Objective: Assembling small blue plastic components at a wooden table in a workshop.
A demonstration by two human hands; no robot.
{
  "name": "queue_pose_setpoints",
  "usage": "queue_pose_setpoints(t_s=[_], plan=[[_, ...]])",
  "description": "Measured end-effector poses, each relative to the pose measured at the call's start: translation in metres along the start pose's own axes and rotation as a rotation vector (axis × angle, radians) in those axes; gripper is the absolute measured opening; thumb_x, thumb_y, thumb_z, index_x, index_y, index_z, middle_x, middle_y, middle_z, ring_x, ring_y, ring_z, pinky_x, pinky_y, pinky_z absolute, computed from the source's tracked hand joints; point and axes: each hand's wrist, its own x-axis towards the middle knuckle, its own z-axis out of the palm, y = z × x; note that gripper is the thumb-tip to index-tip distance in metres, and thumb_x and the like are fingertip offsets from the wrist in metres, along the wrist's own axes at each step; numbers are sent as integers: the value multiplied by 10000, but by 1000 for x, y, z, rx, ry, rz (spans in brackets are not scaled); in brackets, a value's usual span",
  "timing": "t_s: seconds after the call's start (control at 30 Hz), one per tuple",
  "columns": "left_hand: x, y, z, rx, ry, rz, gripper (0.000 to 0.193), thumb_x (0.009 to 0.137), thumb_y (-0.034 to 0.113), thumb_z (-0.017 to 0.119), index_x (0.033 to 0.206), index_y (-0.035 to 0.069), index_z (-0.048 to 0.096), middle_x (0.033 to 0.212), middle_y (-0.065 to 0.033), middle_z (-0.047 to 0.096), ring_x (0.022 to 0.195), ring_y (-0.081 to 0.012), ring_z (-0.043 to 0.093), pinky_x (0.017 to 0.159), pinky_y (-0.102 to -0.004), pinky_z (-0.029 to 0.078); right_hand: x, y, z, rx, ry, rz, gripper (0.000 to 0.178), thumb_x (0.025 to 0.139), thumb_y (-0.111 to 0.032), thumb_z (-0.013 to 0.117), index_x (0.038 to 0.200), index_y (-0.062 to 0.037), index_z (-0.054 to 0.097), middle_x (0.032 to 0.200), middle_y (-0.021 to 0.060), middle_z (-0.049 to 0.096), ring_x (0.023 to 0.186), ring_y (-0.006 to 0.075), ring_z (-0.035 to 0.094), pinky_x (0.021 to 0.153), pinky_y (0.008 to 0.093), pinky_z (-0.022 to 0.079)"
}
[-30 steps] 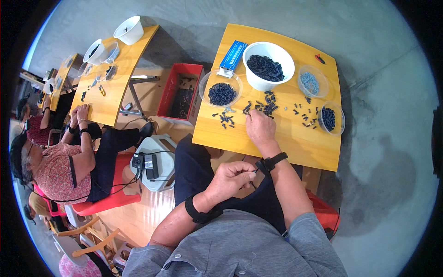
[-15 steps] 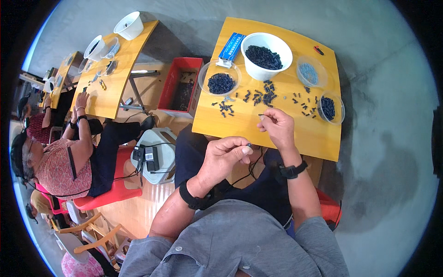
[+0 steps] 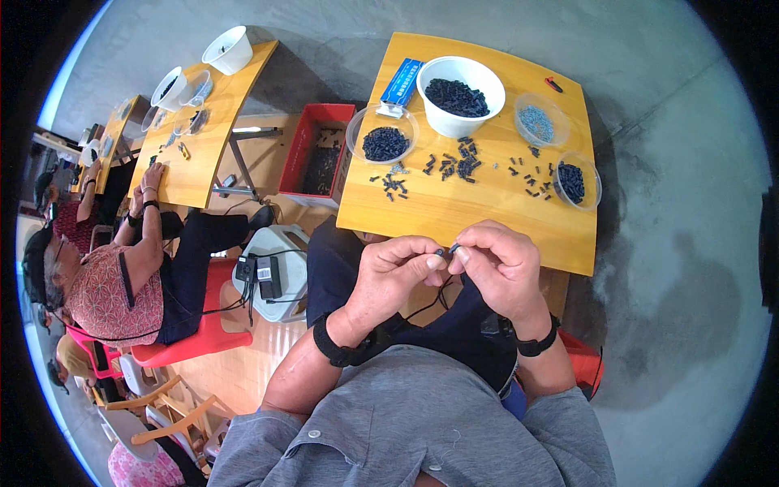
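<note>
My left hand (image 3: 399, 273) pinches a small black part (image 3: 440, 252) between thumb and forefinger, just off the table's front edge. Facing it, my right hand (image 3: 501, 266) grips another small dark piece (image 3: 454, 247) at its fingertips. The two pieces are close together; whether they touch I cannot tell. On the yellow table (image 3: 406, 213) beyond lie loose black parts (image 3: 462, 165) in the middle, with others to the left and right. Black parts fill the white tub (image 3: 433, 123), a clear left bowl (image 3: 415, 138) and a right bowl (image 3: 597, 193).
A clear bowl of light-blue bits (image 3: 535, 123), a blue box (image 3: 402, 84) and a red-and-black tool (image 3: 554, 84) are on the table. A red bin (image 3: 294, 154) stands left of it, by a grey stool (image 3: 294, 302). Another person (image 3: 114, 292) works at a table further left.
My right hand has come back from over the table, down to my left hand, bringing its small piece beside the left one. My left hand has barely moved.
</note>
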Motion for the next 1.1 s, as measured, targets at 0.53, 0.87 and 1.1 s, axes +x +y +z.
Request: queue_pose_setpoints(t_s=[0.53, 0.87, 1.1], plan=[[-2, 7, 3, 28, -48, 7, 119, 885, 37, 595, 969, -33, 644, 851, -73, 659, 703, -106, 614, 642, -228, 505, 0, -3, 6, -122, -2, -48, 93, 778, 75, 601, 863, 39, 604, 754, 116, 612, 608, 155, 605, 518, 249, 467], [-3, 5, 4, 48, -43, -58, 109, 882, 33, 597, 951, -33, 649, 834, -66, 653, 685, -106, 607, 622, -226, 495, 1, -7, 2, -283, -51, -129, 68, 788, 77, 589, 841, 37, 604, 732, 105, 604, 584, 150, 609, 509, 248, 469], [-2, 4, 5, 89, -20, -48, 95, 882, 41, 603, 929, -26, 651, 795, -44, 638, 664, -88, 598, 604, -216, 492, 5, -16, 5, -360, -26, -140, 78, 746, 74, 605, 802, 21, 592, 690, 127, 581, 571, 223, 573, 501, 300, 439]])
